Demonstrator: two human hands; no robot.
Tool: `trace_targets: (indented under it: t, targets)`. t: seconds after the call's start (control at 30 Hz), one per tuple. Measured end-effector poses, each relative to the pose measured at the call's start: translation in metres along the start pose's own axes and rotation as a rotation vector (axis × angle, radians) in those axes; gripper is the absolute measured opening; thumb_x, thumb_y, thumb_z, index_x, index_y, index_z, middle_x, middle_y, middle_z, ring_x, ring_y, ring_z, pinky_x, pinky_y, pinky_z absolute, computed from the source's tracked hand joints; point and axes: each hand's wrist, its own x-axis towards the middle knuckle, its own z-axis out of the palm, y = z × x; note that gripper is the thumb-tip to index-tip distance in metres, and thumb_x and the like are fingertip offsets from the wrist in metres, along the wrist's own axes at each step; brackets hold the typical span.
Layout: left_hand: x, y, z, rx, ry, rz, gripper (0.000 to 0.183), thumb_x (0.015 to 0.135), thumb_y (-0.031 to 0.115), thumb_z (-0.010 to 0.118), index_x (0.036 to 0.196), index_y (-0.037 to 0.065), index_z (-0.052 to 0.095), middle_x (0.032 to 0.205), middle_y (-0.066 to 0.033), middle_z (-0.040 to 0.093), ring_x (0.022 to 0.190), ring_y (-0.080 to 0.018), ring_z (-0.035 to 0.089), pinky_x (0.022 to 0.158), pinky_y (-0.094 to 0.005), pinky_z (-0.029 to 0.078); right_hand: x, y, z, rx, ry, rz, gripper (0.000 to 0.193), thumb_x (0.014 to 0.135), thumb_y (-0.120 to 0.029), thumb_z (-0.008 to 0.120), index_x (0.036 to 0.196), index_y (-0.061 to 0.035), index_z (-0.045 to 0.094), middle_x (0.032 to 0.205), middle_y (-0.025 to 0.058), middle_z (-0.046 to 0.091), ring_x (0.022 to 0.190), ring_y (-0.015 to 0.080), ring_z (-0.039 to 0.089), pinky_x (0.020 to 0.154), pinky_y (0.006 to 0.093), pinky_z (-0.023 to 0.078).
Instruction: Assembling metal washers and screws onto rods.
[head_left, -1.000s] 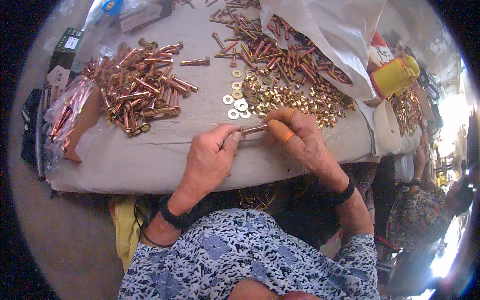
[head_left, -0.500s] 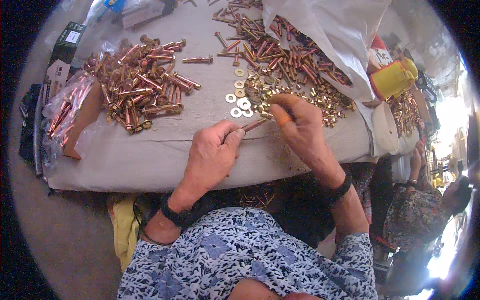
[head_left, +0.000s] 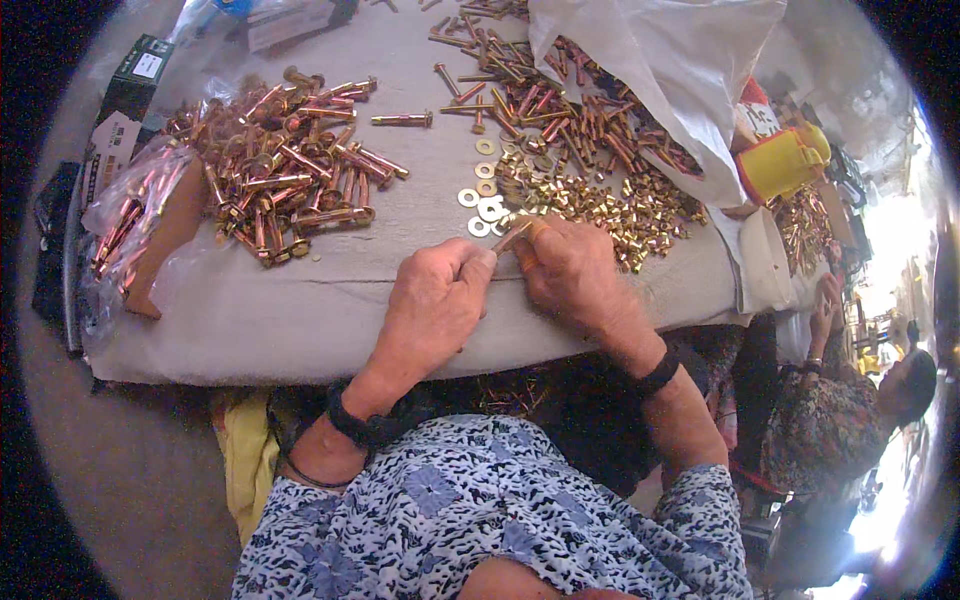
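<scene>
Now left hand and right hand pinch one bolt. Fitted-looking bolts heap at ten o'clock; bare bolts remain at one, brassy collars at two.

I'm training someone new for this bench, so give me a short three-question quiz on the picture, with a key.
1. What do the left hand and right hand both have their fingers on?
2. True or false: the flat washers lie to the left of most of the small gold-coloured pieces.
3. Which thing lies just right of the left-hand bolt heap? A: yellow container; B: single bolt; C: dark green box.

Key: 1. A slim metal piece; 2. True; 3. B.
</scene>
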Motion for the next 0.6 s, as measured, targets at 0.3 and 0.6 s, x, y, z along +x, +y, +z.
trace_targets:
  t: [0.3,0.6]
  targets:
    - [0.001,0.003,-0.003,0.008,-0.034,-0.006,0.026,0.089,0.025,0.047,0.078,0.003,0.056,0.053,-0.0005,0.049,0.039,-0.0082,0.042,0.037,-0.0255,0.035,0.006,-0.018,-0.005,0.059,-0.02,0.318,0.017,0.078,-0.007,0.058,0.094,-0.0012,0.06,0.076,0.0151,0.063,0.066,0.0265,0.062,0.057,0.0341,0.048]
    - [0.002,-0.002,-0.001,0.121,0.005,0.113,0.027,0.088,0.023,0.048,0.076,0.001,0.056,0.053,-0.0036,0.051,0.047,-0.0112,0.049,0.045,-0.0296,0.039,-0.012,-0.013,-0.003,0.448,0.303,0.307,0.015,0.083,-0.01,0.058,0.096,-0.005,0.061,0.08,0.0151,0.063,0.07,0.0253,0.062,0.063,0.0316,0.049]
